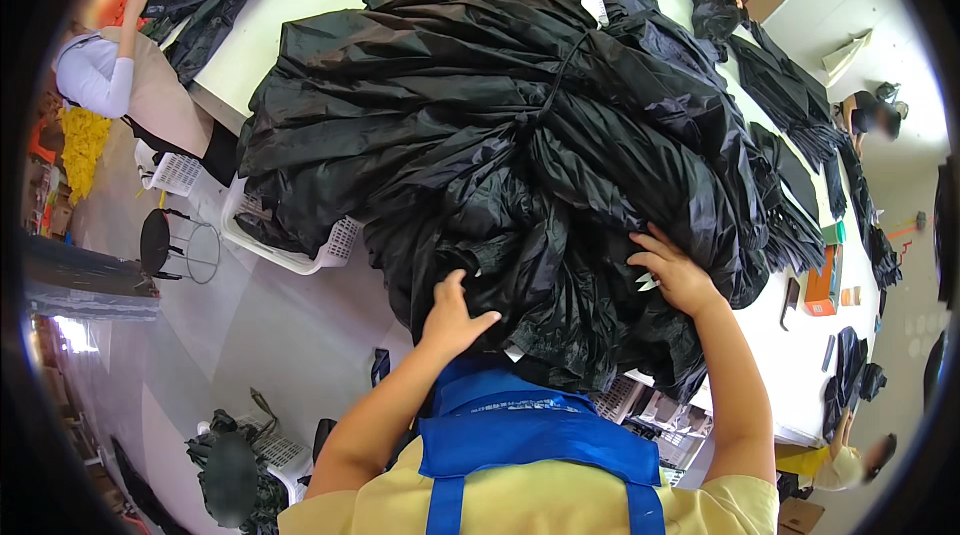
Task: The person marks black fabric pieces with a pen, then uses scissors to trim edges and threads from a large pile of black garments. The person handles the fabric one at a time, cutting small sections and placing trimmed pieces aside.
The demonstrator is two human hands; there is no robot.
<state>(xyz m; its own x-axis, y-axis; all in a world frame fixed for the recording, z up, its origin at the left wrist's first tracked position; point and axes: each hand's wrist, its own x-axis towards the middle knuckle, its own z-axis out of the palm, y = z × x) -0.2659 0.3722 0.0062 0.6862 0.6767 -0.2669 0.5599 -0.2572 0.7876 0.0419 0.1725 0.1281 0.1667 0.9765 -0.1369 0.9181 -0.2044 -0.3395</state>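
Note:
A big heap of shiny black cloth garments (pixel 420 105) covers the table in front of me, its folds gathered toward the middle. A thin black cord (pixel 566 73) runs over the gathered folds. My left hand (pixel 455 320) is at the near left edge of the heap, thumb and fingers spread and nothing gripped. On the near right side my right hand (pixel 678 275) rests against the cloth, its fingers apart. A small white label (pixel 648 281) shows beside the right fingers. Another white tag (pixel 595 3) sticks out near the top of the heap.
A white plastic basket (pixel 325 250) with black cloth stands left of the table, near a round black stool (pixel 156 243). At right on the white table (pixel 765 330) lie a dark phone (pixel 790 303) and an orange box (pixel 824 280). Co-workers are around the edges.

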